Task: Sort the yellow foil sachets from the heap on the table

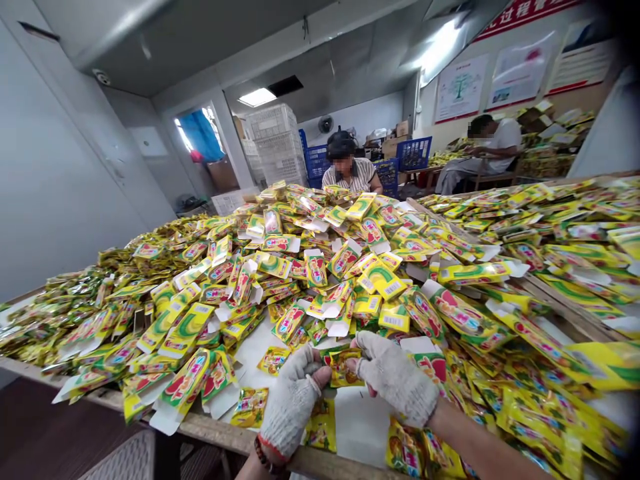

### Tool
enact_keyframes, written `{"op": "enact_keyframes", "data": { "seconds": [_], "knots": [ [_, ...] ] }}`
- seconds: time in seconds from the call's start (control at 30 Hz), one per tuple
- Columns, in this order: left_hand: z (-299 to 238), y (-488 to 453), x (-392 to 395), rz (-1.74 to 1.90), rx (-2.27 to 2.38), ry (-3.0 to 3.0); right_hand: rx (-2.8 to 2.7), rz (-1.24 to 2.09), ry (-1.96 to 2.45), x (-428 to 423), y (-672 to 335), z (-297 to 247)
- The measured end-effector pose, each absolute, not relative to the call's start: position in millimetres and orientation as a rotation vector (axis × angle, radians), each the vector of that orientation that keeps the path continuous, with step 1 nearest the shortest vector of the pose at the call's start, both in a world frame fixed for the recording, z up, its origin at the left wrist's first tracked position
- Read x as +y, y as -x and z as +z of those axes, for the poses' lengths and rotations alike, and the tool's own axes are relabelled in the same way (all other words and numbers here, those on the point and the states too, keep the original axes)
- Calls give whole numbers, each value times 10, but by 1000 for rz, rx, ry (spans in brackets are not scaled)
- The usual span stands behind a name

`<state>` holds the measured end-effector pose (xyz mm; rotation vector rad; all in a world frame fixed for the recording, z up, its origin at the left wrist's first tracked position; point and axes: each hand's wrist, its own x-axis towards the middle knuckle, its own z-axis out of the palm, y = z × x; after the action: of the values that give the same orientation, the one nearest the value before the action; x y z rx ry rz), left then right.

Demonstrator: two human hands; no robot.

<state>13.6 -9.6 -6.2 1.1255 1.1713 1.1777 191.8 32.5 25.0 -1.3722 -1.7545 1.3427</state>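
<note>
In white knit gloves with bare fingertips, both my hands meet at the table's front edge. Between them is a small yellow packet [345, 367], its front printed with red and green. My left hand [295, 395] pinches its left end between thumb and fingers. The right end is gripped by my right hand [393, 375]. Below my left hand lies another yellow packet [321, 427], and one more packet [250, 407] sits to its left. Just beyond my hands rises a big heap of yellow-green printed cartons [315, 267], several with white flaps open.
Loose packets [530, 427] are piled at the right. A wooden divider [565, 313] runs along the table's right part, with more cartons beyond. Across the heap a person [353, 170] sits; another person [500, 143] works at the back right. White crates [275, 140] stand stacked behind.
</note>
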Motion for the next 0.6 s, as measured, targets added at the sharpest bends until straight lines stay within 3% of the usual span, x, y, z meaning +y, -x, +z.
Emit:
{"op": "enact_keyframes", "data": {
  "seconds": [0.27, 0.4, 0.5, 0.6],
  "knots": [
    [-87, -138, -59, 1139, 1204, -1233, -1771, 1147, 1324, 342, -1928, 125],
    [-6, -95, 88, 1038, 1288, -1514, -1830, 1368, 1133, 352, -1952, 150],
    [108, 76, 344, 991, 1691, -1905, -1782, 1425, 1133, 354, -1975, 191],
    [190, 325, 614, 671, 2299, -2059, -1706, 1410, 1168, 362, -1993, 194]
  ]
}}
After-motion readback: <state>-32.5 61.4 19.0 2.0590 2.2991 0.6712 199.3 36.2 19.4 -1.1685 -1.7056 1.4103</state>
